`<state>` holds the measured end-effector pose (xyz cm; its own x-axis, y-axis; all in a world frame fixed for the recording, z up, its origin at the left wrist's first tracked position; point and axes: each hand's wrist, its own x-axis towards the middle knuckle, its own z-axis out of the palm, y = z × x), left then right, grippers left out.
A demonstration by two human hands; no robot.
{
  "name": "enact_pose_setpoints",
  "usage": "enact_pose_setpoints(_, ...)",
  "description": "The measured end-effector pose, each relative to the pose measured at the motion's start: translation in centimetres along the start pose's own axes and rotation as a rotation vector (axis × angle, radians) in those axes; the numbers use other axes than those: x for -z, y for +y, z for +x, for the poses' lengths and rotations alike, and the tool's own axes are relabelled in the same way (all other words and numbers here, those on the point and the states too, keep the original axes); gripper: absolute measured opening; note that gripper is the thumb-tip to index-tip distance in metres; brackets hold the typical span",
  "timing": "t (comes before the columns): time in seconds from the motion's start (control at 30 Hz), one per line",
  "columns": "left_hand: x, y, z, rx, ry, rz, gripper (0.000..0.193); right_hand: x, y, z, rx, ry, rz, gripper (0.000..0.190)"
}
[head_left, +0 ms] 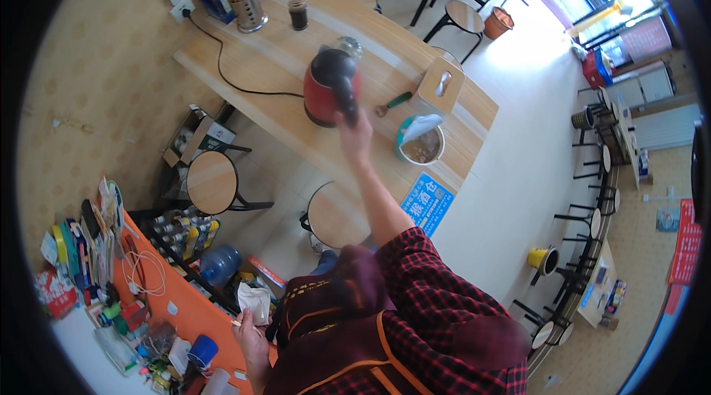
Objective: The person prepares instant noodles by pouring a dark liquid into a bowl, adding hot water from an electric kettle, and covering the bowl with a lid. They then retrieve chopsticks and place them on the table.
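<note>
My right hand is closed on the black handle of a red electric kettle over the wooden table; a black cord runs from the kettle to a wall socket. Whether its base rests on the table I cannot tell. Behind the kettle is a clear glass jar. To its right are a green-handled utensil, a tissue box and an instant-noodle tub with its lid peeled up and brownish contents. My left hand, low at the left, holds a small pale stick-like item beside white crumpled paper.
A perforated metal chopstick holder and a dark-filled jar stand at the table's far left. A blue printed sheet lies at the near edge. Round stools are near the table. An orange counter bears clutter at left.
</note>
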<state>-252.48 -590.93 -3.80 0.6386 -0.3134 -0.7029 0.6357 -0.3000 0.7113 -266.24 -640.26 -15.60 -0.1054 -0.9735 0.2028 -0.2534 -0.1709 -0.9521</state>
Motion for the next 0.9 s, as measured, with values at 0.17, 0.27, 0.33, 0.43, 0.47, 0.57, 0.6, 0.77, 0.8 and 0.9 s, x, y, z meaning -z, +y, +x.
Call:
enact_pose_setpoints(0.17,0.0,0.6,2.2,0.042,-0.116,0.041,0.027,0.6,-1.3,-0.7,0.138,0.089,-0.308,0.057)
enact_pose_setpoints(0.27,-0.7,0.8,4.2,0.069,-0.198,0.067,0.026,2.3,-3.1,-3.8,0.141,0.099,-0.414,0.063)
enact_pose_setpoints(0.33,-1.3,1.1,5.3,0.090,-0.260,0.092,0.025,4.1,-4.3,-8.0,0.147,-0.005,-0.478,0.058)
enact_pose_setpoints(0.43,-2.6,1.8,6.7,0.045,-0.403,0.119,0.025,9.3,-5.7,-16.3,0.167,-0.422,-0.448,0.048)
enact_pose_setpoints(0.47,-3.1,2.0,6.7,0.027,-0.434,0.081,0.022,11.2,-6.1,-18.7,0.111,-0.517,-0.474,0.044)
enact_pose_setpoints(0.57,-5.2,2.3,6.4,-0.018,-0.428,0.150,0.018,15.7,-6.2,-23.4,-0.318,-0.738,-0.488,0.033)
enact_pose_setpoints(0.6,-6.1,2.1,5.9,-0.052,-0.434,0.146,0.018,16.8,-6.2,-24.4,-0.320,-0.710,-0.453,0.030)
enact_pose_setpoints(0.77,-10.1,1.9,1.0,-0.057,-0.510,0.211,0.019,19.9,-5.8,-25.4,-0.112,-0.642,-0.449,0.021)
enact_pose_setpoints(0.8,-10.9,1.8,0.0,-0.003,-0.530,0.219,0.019,20.5,-5.9,-24.8,-0.071,-0.504,-0.321,0.019)
enact_pose_setpoints(0.9,-13.5,1.3,-2.2,-0.034,-0.574,0.191,0.020,22.2,-6.5,-21.8,-0.082,-0.404,-0.255,0.015)
